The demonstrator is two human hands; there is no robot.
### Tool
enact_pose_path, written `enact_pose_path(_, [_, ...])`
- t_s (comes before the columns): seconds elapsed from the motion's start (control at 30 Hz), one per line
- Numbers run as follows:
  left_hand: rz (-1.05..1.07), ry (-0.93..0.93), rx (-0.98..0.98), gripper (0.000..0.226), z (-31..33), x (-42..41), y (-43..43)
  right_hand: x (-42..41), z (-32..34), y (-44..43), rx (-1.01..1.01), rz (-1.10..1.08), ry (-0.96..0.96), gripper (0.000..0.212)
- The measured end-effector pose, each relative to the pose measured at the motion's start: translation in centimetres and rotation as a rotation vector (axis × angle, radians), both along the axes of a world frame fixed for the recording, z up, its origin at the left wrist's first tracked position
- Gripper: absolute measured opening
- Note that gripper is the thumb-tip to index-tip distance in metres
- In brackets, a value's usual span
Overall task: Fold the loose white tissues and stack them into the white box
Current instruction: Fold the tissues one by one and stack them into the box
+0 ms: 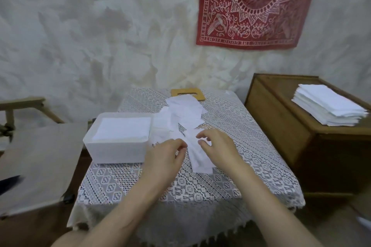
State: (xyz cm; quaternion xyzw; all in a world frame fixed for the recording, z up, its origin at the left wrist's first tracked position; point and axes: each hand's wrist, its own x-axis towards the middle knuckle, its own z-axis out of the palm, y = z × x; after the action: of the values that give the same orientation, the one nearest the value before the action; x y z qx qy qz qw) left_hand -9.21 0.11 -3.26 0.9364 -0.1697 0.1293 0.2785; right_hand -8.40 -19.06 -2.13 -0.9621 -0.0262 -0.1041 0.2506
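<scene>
A white box stands at the left of a small table, with folded white tissues stacked inside it. Loose white tissues lie in a heap across the middle of the table, to the right of the box. The nearest tissue lies between my hands. My left hand pinches its left edge with curled fingers. My right hand holds its right side, fingertips bent onto the paper.
A lace cloth covers the table. A wooden lid lies at the back under the heap. A wooden cabinet on the right carries a stack of flat tissues. A fabric chair stands left.
</scene>
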Motion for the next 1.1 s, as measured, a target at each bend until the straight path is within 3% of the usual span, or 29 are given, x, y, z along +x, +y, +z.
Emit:
enact_pose_path(0.4, [0.054,0.023,0.02,0.026,-4.9,4.0,-0.3,8.7,-3.0,1.5,-0.085,0.137,0.027,0.032])
enact_pose_path(0.63, [0.071,-0.016,0.021,0.024,-5.8,4.2,-0.5,13.9,-3.6,5.7,-0.068,0.252,0.132,0.064])
enact_pose_path(0.9, [0.07,-0.007,-0.022,0.021,-5.9,4.3,-0.5,14.7,-3.8,6.4,-0.01,0.278,0.139,0.026])
enact_pose_path(1.0, [0.062,-0.007,-0.03,0.021,-5.8,4.3,-0.4,14.7,-4.1,6.5,-0.025,0.281,0.114,0.025])
enact_pose_path(1.1, [0.058,-0.008,-0.037,0.021,-5.7,4.2,-0.5,14.3,-4.2,6.1,0.011,0.289,0.119,0.039])
